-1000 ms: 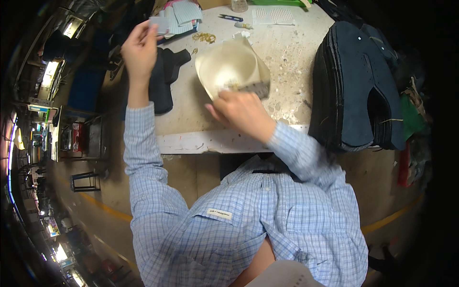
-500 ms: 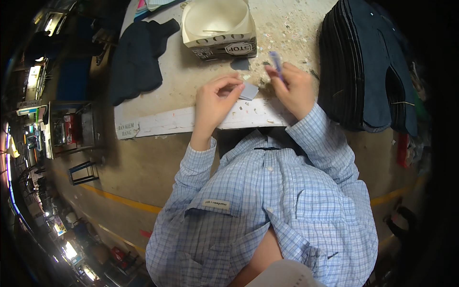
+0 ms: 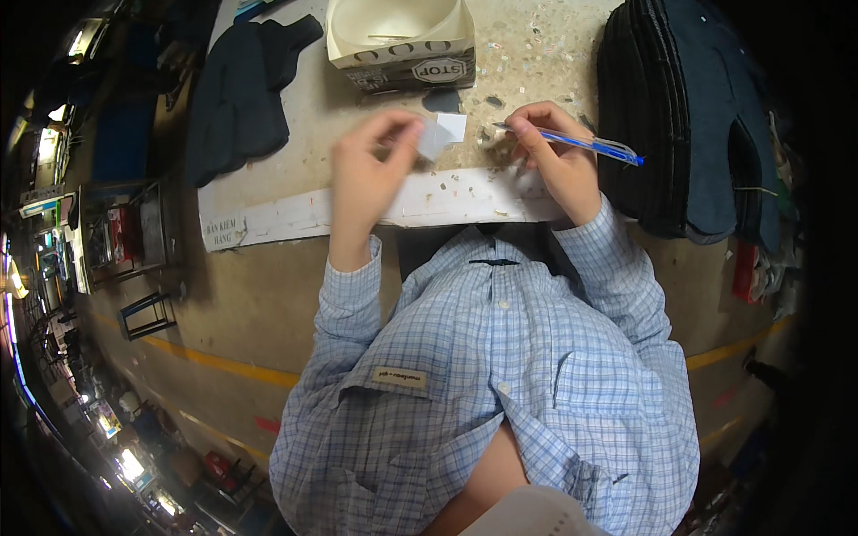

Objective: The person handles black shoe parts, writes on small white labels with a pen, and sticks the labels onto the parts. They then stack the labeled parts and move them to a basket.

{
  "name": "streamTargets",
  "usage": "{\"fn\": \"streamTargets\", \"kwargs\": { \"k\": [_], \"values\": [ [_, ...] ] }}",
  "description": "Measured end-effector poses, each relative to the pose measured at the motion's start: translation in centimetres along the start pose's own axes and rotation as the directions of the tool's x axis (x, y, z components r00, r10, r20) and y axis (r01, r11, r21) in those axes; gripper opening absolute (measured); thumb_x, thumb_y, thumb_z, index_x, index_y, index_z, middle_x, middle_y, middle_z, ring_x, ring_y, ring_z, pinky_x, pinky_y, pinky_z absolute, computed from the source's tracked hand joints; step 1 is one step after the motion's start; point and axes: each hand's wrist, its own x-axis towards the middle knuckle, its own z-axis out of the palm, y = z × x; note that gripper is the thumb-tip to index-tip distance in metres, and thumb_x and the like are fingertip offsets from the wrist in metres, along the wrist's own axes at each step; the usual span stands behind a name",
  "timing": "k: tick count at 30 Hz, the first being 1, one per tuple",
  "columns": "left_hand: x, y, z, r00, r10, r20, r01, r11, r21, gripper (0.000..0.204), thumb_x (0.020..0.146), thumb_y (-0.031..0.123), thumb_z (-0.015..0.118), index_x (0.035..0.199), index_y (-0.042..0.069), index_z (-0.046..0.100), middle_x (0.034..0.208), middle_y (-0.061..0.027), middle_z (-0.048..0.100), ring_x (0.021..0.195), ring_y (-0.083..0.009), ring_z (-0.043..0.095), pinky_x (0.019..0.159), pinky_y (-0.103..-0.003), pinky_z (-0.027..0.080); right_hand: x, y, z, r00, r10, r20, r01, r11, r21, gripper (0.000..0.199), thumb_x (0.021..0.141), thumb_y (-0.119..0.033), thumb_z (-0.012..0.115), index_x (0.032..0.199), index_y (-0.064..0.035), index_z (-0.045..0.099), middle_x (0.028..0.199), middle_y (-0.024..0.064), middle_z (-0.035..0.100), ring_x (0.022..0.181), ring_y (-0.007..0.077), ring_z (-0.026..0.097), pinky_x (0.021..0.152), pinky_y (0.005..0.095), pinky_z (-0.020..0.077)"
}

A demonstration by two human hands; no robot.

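On the worktable, a stack of dark fabric pieces lies right of the cream box, below which the right hand pinches a blue pen and the left hand pinches a small white paper slip.

Small white paper slip: roughly square, flat, blank on the visible face; pinched at its left edge, raised just above the speckled tabletop, in front of the white box. Image slightly blurred here.

Blue pen: slim, translucent blue barrel, lying nearly level, tilted slightly down to the right; far end projects toward the dark fabric stack.
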Motion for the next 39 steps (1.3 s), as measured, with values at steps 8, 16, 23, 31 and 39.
{"fn": "streamTargets", "kwargs": {
  "k": [8, 16, 23, 31, 39],
  "values": [
    [-3.6, -1.1, 2.6, 0.931, 0.348, 0.108, -0.361, 0.840, 0.405, 0.024, 0.078, 0.011, 0.071, 0.101, 0.007, 0.069, 0.105, -0.0073, 0.064, 0.096, -0.0243, 0.062, 0.083, -0.034, 0.047, 0.0, 0.5, 1.1, 0.984, -0.179, 0.022, 0.180, 0.968, -0.175, 0.021, 0.084, -0.020, 0.074, 0.084, -0.0014, 0.063, 0.067, -0.0006, 0.060, 0.059, 0.0047, 0.052, 0.053, 0.0200, 0.0421],
    [-8.5, -2.1, 4.0, 0.883, 0.412, 0.224, -0.468, 0.746, 0.474, 0.037, 0.077, 0.025, 0.074, 0.111, 0.011, 0.068, 0.117, -0.0041, 0.062, 0.114, -0.0228, 0.054, 0.098, -0.043, 0.040, -0.4, 1.1, 2.9, 0.998, -0.058, 0.004, 0.057, 0.947, -0.316, 0.033, 0.081, -0.026, 0.073, 0.064, -0.0018, 0.057, 0.052, 0.0056, 0.054, 0.046, 0.0095, 0.047, 0.045, 0.0246, 0.0391],
    [-8.4, -2.5, 4.5, 0.891, 0.423, 0.166, -0.449, 0.760, 0.470, 0.033, 0.075, 0.022, 0.075, 0.107, 0.012, 0.070, 0.114, -0.0022, 0.063, 0.112, -0.0219, 0.055, 0.097, -0.041, 0.041, -0.4, 1.4, 3.0, 0.996, -0.089, 0.020, 0.091, 0.940, -0.328, 0.031, 0.082, -0.023, 0.070, 0.064, -0.0024, 0.056, 0.053, 0.0068, 0.056, 0.043, 0.0125, 0.051, 0.043, 0.0267, 0.0403],
    [-8.4, -2.1, 4.4, 0.895, 0.410, 0.174, -0.442, 0.767, 0.466, 0.032, 0.075, 0.021, 0.074, 0.105, 0.012, 0.070, 0.113, -0.0027, 0.063, 0.109, -0.0223, 0.057, 0.095, -0.040, 0.042, -0.7, 1.6, 2.8, 0.995, -0.087, 0.055, 0.101, 0.931, -0.351, 0.028, 0.082, -0.018, 0.070, 0.063, -0.0026, 0.056, 0.051, 0.0042, 0.053, 0.044, 0.0094, 0.046, 0.043, 0.0254, 0.0370],
    [-1.8, -0.5, 1.3, 0.910, 0.330, 0.250, -0.413, 0.740, 0.531, 0.029, 0.083, 0.015, 0.065, 0.111, 0.007, 0.065, 0.112, -0.0075, 0.063, 0.106, -0.0262, 0.056, 0.095, -0.041, 0.040, 0.8, 0.9, 1.1, 0.982, 0.186, -0.027, -0.174, 0.955, 0.239, 0.024, 0.086, -0.015, 0.070, 0.069, -0.0036, 0.057, 0.055, -0.0052, 0.052, 0.052, 0.0002, 0.042, 0.046, 0.0184, 0.0308]
  ]
}}
